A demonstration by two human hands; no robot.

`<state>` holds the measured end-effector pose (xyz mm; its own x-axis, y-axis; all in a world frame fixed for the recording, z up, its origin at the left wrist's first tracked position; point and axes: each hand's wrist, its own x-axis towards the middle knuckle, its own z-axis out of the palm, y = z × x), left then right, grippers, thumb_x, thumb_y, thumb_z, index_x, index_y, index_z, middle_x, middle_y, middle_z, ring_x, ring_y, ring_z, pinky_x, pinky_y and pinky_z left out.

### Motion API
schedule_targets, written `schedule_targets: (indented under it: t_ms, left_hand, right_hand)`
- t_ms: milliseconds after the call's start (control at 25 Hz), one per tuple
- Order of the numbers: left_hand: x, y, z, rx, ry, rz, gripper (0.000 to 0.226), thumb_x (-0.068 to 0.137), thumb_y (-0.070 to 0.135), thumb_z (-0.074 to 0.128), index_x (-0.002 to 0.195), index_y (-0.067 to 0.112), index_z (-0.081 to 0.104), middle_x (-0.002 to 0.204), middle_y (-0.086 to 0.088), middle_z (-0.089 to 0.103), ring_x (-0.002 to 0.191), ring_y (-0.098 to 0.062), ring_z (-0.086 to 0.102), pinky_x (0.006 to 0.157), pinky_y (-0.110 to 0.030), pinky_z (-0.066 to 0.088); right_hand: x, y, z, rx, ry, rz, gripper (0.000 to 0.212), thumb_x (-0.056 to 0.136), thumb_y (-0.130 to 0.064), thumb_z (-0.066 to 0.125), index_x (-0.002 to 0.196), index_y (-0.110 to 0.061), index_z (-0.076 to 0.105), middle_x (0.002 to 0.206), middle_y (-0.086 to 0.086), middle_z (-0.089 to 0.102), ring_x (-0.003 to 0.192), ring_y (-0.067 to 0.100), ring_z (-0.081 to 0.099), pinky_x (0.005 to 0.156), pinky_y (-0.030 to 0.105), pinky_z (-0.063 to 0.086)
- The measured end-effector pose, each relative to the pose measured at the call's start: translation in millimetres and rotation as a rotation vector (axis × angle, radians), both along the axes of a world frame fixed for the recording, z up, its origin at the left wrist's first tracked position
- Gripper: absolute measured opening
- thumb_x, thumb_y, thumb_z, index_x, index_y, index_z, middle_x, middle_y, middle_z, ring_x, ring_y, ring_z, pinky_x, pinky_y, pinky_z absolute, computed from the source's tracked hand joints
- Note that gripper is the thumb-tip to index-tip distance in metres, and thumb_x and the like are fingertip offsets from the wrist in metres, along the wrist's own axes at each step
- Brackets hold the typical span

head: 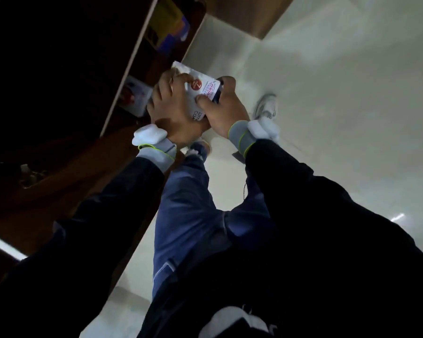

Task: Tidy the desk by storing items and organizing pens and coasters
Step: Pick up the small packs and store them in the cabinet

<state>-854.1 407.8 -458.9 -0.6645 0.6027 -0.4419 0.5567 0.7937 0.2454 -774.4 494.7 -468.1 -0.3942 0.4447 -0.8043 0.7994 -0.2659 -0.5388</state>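
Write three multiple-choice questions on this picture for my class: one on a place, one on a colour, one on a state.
1. Where is the white packet? A on the floor; B between the left hand and right hand; C in a pocket.
2. What colour are the trousers? A red; B green; C blue.
3. What is the left hand doing? A gripping the packet; B hanging idle; C pointing.
Answers: 1 B, both hands clasp it; 2 C, blue denim shows; 3 A, its fingers curl over it.

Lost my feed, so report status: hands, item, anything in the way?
Left hand and right hand both grip the white packet. Packet held by the wooden shelf unit, not yet inside. Red-and-white item sits inside the unit, close by.
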Motion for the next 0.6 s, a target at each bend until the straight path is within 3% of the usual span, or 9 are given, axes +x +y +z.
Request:
schedule_targets:
  t_ms: [200, 320, 400, 520, 600]
  left_hand:
    - [-16, -33, -85, -0.015, 0.081, -0.004, 0.07, 0.066, 0.061, 0.047, 0.126, 0.026, 0.054, 0.14, -0.001, 0.048, 0.121, -0.028, 0.051, 0.093, -0.045, 0.044]
    - [-15, -52, -144, -0.033, 0.102, 0.028, 0.067, 0.068, 0.062, 0.048, 0.124, 0.025, 0.056, 0.141, 0.001, 0.049, 0.12, -0.028, 0.053, 0.093, -0.044, 0.046]
    - [-24, -51, -190, -0.005, 0.082, 0.018, 0.063, 0.073, 0.06, 0.05, 0.123, 0.023, 0.056, 0.142, 0.002, 0.048, 0.121, -0.026, 0.053, 0.094, -0.042, 0.045]
    - [-45, -46, -248, 0.071, -0.141, -0.11, 0.071, 0.066, 0.047, 0.065, 0.125, 0.009, 0.055, 0.144, -0.009, 0.043, 0.126, -0.031, 0.047, 0.098, -0.044, 0.043]
    - [-52, -44, -285, 0.103, -0.171, -0.147, 0.077, 0.062, 0.039, 0.076, 0.127, 0.004, 0.055, 0.143, -0.015, 0.042, 0.129, -0.033, 0.045, 0.101, -0.044, 0.041]
  right_hand:
    - [-14, -37, -79, -0.051, -0.039, -0.039, 0.049, 0.087, -0.041, 0.06, 0.123, -0.019, 0.033, 0.075, -0.016, 0.055, 0.062, 0.002, 0.054, 0.05, 0.019, 0.034]
    - [-23, -55, -140, -0.11, -0.052, -0.036, 0.048, 0.087, -0.038, 0.06, 0.121, -0.021, 0.031, 0.076, -0.013, 0.054, 0.062, 0.007, 0.054, 0.051, 0.023, 0.036]
    - [-32, -58, -186, -0.109, -0.065, -0.076, 0.045, 0.088, -0.035, 0.059, 0.121, -0.02, 0.032, 0.08, -0.006, 0.058, 0.065, 0.015, 0.056, 0.059, 0.027, 0.038]
    - [-41, -57, -247, -0.087, -0.082, -0.141, 0.047, 0.087, -0.031, 0.062, 0.121, -0.018, 0.034, 0.093, 0.003, 0.062, 0.076, 0.024, 0.06, 0.072, 0.035, 0.049]
    - [-43, -52, -286, -0.139, -0.101, -0.153, 0.052, 0.085, -0.029, 0.066, 0.123, -0.018, 0.033, 0.101, 0.007, 0.063, 0.083, 0.027, 0.063, 0.082, 0.044, 0.053]
